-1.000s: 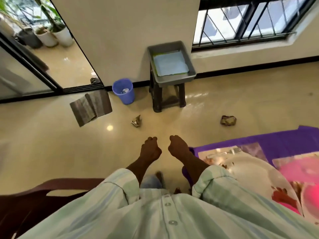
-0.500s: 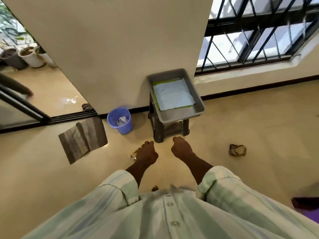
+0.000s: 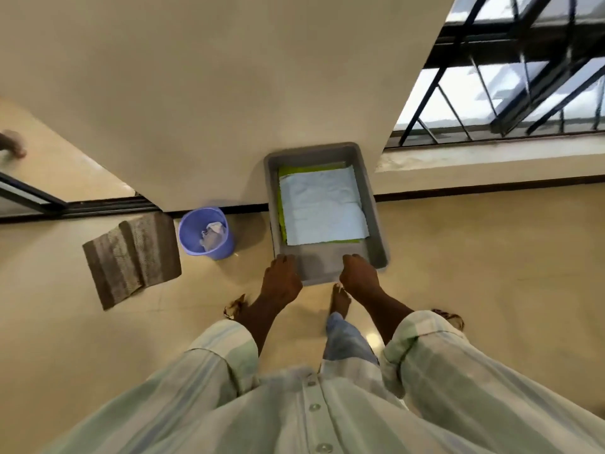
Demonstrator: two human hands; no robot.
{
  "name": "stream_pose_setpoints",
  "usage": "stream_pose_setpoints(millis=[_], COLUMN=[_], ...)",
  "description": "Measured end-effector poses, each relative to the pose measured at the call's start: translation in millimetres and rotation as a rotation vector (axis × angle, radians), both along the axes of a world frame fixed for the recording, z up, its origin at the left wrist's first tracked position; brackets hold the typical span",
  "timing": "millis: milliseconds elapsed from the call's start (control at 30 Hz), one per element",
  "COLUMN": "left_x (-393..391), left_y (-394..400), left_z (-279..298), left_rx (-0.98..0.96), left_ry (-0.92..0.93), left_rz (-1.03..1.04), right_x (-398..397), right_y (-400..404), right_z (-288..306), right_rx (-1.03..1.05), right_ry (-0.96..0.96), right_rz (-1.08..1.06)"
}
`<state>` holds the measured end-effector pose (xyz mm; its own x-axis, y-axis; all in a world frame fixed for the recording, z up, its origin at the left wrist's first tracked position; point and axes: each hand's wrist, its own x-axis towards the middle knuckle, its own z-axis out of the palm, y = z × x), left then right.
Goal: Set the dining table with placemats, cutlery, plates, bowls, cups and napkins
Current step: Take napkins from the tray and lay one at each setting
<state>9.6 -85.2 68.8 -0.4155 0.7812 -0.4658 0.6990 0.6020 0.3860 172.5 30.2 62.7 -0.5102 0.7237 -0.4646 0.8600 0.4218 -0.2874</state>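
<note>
The person is setting the left hand (image 3: 282, 277) and right hand (image 3: 359, 272), fingers curling over the near rim, on the tray (image 3: 373, 208); napkins (image 3: 322, 207) are lying just beyond. Lifting level should keep them from sliding.

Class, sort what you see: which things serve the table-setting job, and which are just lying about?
Job: grey tray; pale cloth and green mat inside; left hand and right hand at its near rim.
Lying about: purple bin; floor mat.
</note>
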Motion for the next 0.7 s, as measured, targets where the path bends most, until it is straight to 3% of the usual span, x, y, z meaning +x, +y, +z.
stream_pose_setpoints(millis=[200,333,600,700], left_x=[10,15,8,4], left_y=[104,154,197,200], left_z=[-19,-44,-97,-108], left_rx=[-0.043,-0.106,-0.171,-0.218], left_ry=[-0.064,-0.055,-0.089,-0.091], left_rz=[0.098,0.057,0.08,0.064], right_x=[13,5,-25,-30], right_y=[123,177,221,234], right_z=[-27,-63,-125,-144], right_rx=[0.143,0.15,0.159,0.122], right_ry=[-0.195,-0.249,-0.357,-0.404], right_rz=[0.079,0.287,0.612,0.564])
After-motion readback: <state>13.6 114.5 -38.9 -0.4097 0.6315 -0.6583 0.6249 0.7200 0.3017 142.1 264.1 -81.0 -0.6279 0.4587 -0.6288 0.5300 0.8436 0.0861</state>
